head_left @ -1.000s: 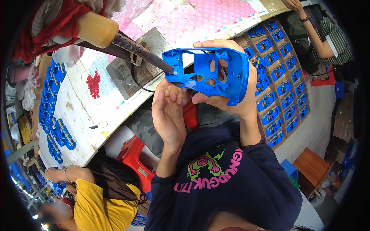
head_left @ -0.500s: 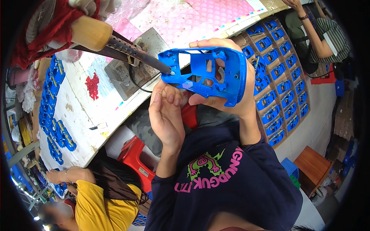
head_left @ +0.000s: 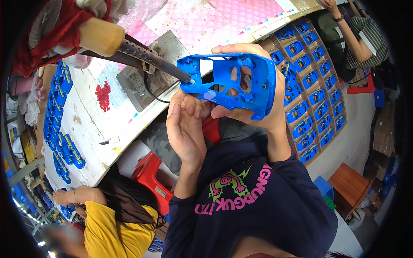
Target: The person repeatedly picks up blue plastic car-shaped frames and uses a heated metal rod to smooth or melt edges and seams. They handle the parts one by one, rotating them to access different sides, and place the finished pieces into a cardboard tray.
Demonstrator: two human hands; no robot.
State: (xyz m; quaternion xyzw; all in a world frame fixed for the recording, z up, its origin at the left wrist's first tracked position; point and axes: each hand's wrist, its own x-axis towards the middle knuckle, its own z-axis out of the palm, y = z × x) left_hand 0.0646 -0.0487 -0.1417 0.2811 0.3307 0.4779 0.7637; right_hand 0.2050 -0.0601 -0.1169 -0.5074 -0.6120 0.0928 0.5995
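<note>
A blue plastic toy car body (head_left: 261, 93) is tilted with its hollow inside facing me. My right hand (head_left: 275, 103) grips its right end, with fingers along the far edge and thumb under the near side. My left hand (head_left: 187, 124), fingers curled, holds the near left corner; its fingertips are partly hidden behind the shell. From the upper left a soldering iron (head_left: 157, 60) with a wooden handle slants down. Its metal tip meets the inside of the shell's left end. Red cloth surrounds the handle, and neither of my hands is on it.
Small red plastic parts (head_left: 103, 96) lie on the white table (head_left: 92, 142) near a metal plate (head_left: 133, 88). Several blue car parts line its left side. Trays (head_left: 316, 92) of blue car bodies stand right. Co-workers sit lower left and upper right; a red stool (head_left: 152, 182) stands near.
My hands, the toy car body and the soldering iron stay almost still. The co-workers at lower left and upper right shift slightly.
</note>
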